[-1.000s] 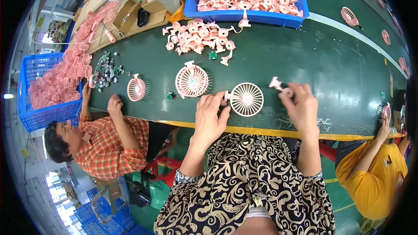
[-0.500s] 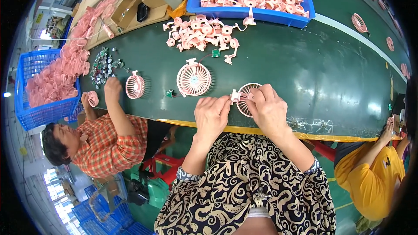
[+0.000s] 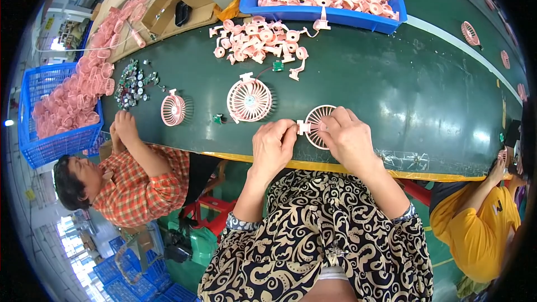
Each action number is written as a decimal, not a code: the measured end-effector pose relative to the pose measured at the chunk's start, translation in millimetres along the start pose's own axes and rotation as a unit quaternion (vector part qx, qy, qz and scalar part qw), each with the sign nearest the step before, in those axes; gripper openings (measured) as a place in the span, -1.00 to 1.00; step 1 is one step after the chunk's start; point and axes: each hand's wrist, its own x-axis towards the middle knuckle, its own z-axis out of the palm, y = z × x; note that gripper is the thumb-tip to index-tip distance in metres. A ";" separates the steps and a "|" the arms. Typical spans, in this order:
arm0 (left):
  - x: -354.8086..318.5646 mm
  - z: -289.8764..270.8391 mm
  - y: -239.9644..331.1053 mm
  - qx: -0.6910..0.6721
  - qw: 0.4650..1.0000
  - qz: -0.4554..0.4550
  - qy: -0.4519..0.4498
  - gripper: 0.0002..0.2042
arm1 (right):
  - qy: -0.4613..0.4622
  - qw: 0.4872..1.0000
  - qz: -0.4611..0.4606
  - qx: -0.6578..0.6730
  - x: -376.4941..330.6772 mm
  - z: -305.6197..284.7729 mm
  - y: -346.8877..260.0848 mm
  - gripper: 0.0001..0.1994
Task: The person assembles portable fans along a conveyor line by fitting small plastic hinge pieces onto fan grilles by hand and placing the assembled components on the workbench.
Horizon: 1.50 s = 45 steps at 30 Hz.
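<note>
Near the front edge of the green table I hold a round pink fan cage (image 3: 316, 141) between both hands. My left hand (image 3: 273, 144) is closed, thumb and fingertips pinching the small bracket at the cage's left side. Bent over the cage's right part, my right hand (image 3: 348, 137) has its fingertips pressed together at the ribs; whether a small part sits under them is hidden. Left of my hands lies another pink fan cage (image 3: 249, 102), wired to a small green circuit board (image 3: 278, 66). A second small board (image 3: 218, 119) rests nearby.
Pink plastic brackets lie in a pile (image 3: 257, 40) before a blue bin (image 3: 330, 15) full of them. At left, a co-worker (image 3: 140, 190) sits near motors (image 3: 133, 81), a fan cage (image 3: 173, 109) and a blue crate (image 3: 61, 141). Another person (image 3: 475, 229) works at right.
My hands stay on the fan cage, the right fingers shifting slightly over it. The left co-worker's hand has drawn back toward the other hand. Fan cages at the far right have moved slightly.
</note>
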 end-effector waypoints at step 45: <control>34.7 -98.8 -47.5 0.221 0.972 0.065 0.045 -0.70 | 0.006 1.000 -0.016 0.020 86.3 -7.3 45.6 -0.59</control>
